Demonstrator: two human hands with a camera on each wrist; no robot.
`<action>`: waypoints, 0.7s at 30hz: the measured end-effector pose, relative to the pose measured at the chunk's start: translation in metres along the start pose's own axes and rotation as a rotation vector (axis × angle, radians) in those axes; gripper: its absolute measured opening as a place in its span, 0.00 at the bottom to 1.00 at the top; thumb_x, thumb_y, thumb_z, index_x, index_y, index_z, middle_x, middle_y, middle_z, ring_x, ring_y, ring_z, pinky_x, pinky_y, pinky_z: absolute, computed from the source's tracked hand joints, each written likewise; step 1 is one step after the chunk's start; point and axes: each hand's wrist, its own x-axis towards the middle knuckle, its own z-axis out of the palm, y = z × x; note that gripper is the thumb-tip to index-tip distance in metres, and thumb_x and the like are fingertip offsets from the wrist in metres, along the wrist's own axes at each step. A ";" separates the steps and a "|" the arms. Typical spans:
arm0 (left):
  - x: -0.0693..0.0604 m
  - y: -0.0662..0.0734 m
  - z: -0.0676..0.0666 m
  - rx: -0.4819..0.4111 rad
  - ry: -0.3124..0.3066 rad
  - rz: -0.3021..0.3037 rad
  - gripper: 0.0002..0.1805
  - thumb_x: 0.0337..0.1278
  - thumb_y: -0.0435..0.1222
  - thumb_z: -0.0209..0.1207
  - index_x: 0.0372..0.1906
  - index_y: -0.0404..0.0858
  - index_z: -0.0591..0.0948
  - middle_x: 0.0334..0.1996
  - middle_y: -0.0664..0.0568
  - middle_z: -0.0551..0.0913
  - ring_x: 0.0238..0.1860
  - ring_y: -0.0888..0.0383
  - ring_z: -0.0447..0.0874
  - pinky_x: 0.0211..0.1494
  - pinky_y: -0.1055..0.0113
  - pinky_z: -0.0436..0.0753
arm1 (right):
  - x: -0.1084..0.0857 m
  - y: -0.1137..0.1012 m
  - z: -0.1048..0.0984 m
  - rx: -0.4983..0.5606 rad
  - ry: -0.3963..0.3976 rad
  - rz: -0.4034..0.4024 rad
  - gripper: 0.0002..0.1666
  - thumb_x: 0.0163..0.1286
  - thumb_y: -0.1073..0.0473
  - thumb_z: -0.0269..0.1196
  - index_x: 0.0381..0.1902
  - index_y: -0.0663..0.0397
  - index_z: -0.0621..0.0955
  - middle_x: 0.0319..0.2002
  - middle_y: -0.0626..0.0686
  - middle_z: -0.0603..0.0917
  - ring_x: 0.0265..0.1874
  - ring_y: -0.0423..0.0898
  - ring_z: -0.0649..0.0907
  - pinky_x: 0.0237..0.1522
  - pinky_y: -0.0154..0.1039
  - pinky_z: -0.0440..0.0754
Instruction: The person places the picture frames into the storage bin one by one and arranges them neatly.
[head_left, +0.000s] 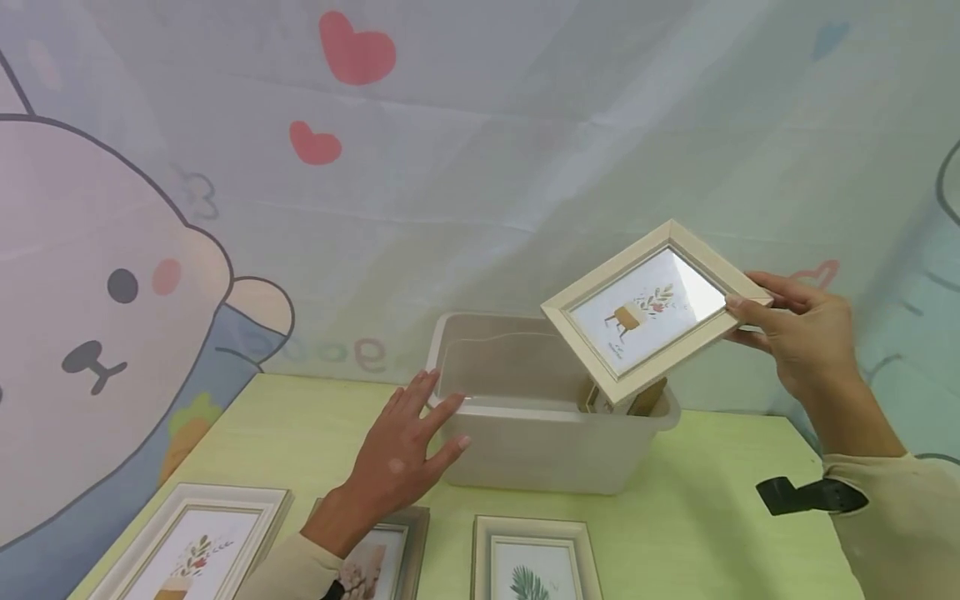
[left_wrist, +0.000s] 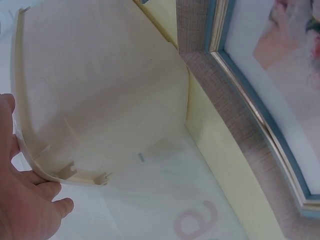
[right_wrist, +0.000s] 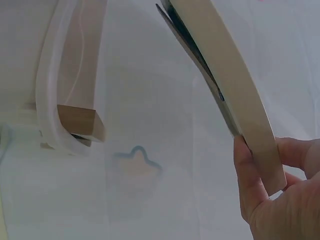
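Observation:
A cream picture frame (head_left: 607,379) with a flower-pot print hangs tilted above the right part of a translucent plastic bin (head_left: 540,450). My right hand (head_left: 813,333) pinches its right corner, thumb on the front and fingers behind. The right wrist view shows this picture frame (right_wrist: 235,75) edge-on, its back panel standing partly away. My left hand (head_left: 401,442) has its fingers spread at the bin's left front corner. Seen from the left wrist, the fingers (left_wrist: 47,190) rest against the bin's rim (left_wrist: 37,167). Inside the bin, at its right end, another frame (head_left: 600,400) is partly hidden.
On the green table (head_left: 720,500) lie a white frame (head_left: 273,500) at left, a grey-brown frame (head_left: 416,533) partly behind the left forearm, and a cream frame with a leaf print (head_left: 536,529). A cartoon-printed cloth (head_left: 480,167) hangs behind the table.

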 end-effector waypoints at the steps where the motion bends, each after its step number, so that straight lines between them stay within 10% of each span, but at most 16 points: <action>1: 0.000 0.000 0.000 0.000 -0.002 -0.001 0.27 0.61 0.49 0.65 0.64 0.45 0.80 0.71 0.37 0.70 0.74 0.40 0.65 0.73 0.41 0.66 | 0.001 0.002 0.003 -0.012 0.013 -0.002 0.29 0.56 0.72 0.72 0.57 0.54 0.84 0.46 0.51 0.74 0.35 0.39 0.84 0.30 0.38 0.88; 10: -0.002 -0.002 -0.003 0.011 -0.001 0.002 0.27 0.61 0.49 0.65 0.64 0.45 0.80 0.71 0.36 0.70 0.74 0.40 0.65 0.73 0.41 0.67 | 0.003 0.023 0.030 -0.162 0.119 -0.078 0.33 0.61 0.72 0.68 0.65 0.69 0.75 0.47 0.52 0.75 0.27 0.32 0.86 0.28 0.30 0.86; 16: -0.002 -0.005 -0.002 0.021 -0.002 0.000 0.27 0.61 0.49 0.65 0.63 0.46 0.80 0.72 0.37 0.69 0.74 0.40 0.65 0.73 0.41 0.66 | 0.005 0.036 0.046 -0.474 0.170 -0.169 0.30 0.66 0.66 0.65 0.66 0.65 0.75 0.61 0.70 0.73 0.28 0.21 0.80 0.29 0.22 0.82; 21: -0.003 -0.007 -0.001 0.018 -0.016 -0.012 0.27 0.61 0.49 0.64 0.64 0.47 0.79 0.72 0.38 0.68 0.75 0.40 0.65 0.74 0.42 0.66 | 0.003 0.047 0.058 -0.719 0.231 -0.325 0.26 0.64 0.65 0.68 0.60 0.63 0.81 0.45 0.66 0.75 0.24 0.20 0.73 0.22 0.16 0.73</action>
